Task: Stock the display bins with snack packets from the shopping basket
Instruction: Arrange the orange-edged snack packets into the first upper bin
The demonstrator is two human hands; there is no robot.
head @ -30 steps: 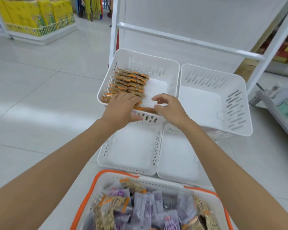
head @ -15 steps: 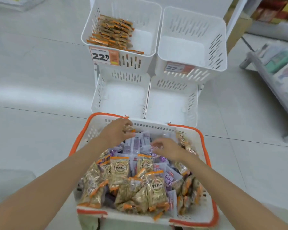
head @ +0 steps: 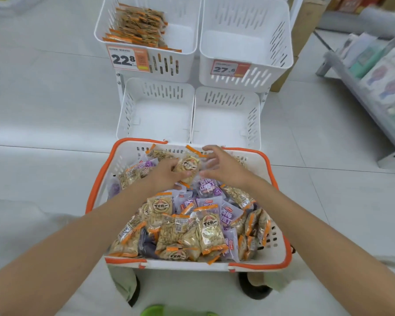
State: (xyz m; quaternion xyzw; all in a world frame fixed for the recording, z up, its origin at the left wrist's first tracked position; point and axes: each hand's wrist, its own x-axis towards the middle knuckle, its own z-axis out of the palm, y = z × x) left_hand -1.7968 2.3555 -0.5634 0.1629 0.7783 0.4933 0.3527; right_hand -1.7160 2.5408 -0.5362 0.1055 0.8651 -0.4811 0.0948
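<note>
Pick-up step: left hand grips a tan, orange-edged snack packet at the far end of the shopping basket. Right hand hovers just beside it, fingers spread, holding nothing. Four white display bins stand beyond the basket; only the top-left bin has stock. Next, prob. — lift the packet clear & carry it fwd to a bin. Right fingertips blurred; lower basket layers hidden.

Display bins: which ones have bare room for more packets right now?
The lower left bin, lower right bin and upper right bin are bare. The upper left bin has a free strip right of its packet stack. The basket is crowded.
</note>
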